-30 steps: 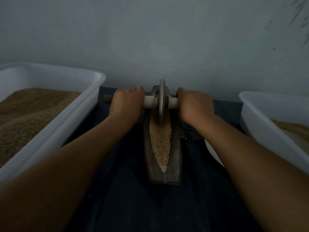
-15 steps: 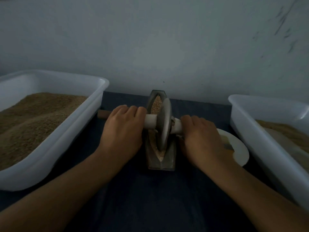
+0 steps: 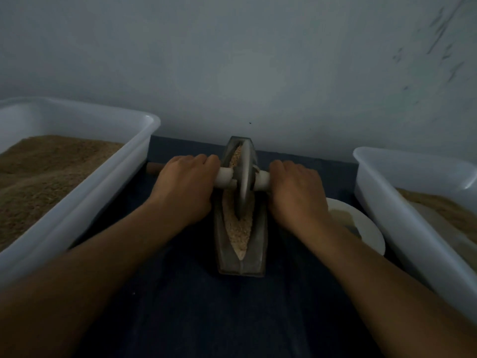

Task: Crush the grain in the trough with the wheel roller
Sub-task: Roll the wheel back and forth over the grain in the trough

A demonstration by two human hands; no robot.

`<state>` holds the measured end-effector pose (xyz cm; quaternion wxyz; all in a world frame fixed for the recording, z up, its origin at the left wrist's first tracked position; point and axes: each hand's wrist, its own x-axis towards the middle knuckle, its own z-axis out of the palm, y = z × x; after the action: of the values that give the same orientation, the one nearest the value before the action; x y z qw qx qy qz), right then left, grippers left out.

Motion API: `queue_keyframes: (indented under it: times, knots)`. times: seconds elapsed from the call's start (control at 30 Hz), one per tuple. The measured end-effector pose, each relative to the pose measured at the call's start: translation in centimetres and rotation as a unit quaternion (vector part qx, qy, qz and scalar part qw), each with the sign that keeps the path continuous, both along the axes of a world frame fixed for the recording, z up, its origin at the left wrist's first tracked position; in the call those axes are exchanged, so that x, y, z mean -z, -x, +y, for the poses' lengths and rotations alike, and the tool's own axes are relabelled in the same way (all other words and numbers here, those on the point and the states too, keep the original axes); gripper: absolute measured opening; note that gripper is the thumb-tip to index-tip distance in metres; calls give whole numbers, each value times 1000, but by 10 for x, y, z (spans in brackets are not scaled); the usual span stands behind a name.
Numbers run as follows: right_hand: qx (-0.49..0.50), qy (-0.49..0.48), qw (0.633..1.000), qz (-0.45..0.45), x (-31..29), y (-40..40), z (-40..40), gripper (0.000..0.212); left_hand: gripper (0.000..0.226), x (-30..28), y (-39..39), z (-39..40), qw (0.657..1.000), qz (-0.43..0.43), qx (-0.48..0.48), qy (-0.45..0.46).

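A narrow boat-shaped metal trough (image 3: 260, 244) lies lengthwise on the dark blue cloth, with pale crushed grain (image 3: 238, 232) along its groove. The grey wheel roller (image 3: 244, 177) stands on edge in the groove at the trough's middle to far part. Its axle handle (image 3: 224, 178) runs out to both sides. My left hand (image 3: 184, 188) grips the left half of the axle, and my right hand (image 3: 295, 191) grips the right half. The axle's brown left end (image 3: 154, 167) shows past my left hand.
A large white tub (image 3: 111, 182) with brown grain stands at the left. Another white tub (image 3: 402, 210) with grain stands at the right. A white plate (image 3: 371, 228) with some powder lies between the trough and the right tub. A grey wall rises just behind.
The wheel came from the far end toward the near end of the trough, then went back away from me to about the middle. Both hands kept their grip on the axle.
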<state>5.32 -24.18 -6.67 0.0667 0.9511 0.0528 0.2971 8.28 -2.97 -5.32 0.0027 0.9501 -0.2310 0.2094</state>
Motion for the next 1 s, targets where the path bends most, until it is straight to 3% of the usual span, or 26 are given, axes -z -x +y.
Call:
queue_keyframes:
  times: [0.43, 0.67, 0.83, 1.0]
  knots:
    - [15, 24, 999, 46, -18, -74, -7, 14, 26, 2, -63, -13, 998, 17, -47, 22]
    - [6, -41, 999, 34, -4, -38, -7, 18, 34, -1, -34, -15, 999, -46, -20, 0]
    - [-5, -40, 999, -5, 3, 6, 3, 12, 33, 9, 7, -7, 997, -78, -21, 4]
    - [-30, -24, 999, -25, 2, 51, 9, 19, 38, 6, 47, 6, 998, -60, -1, 32]
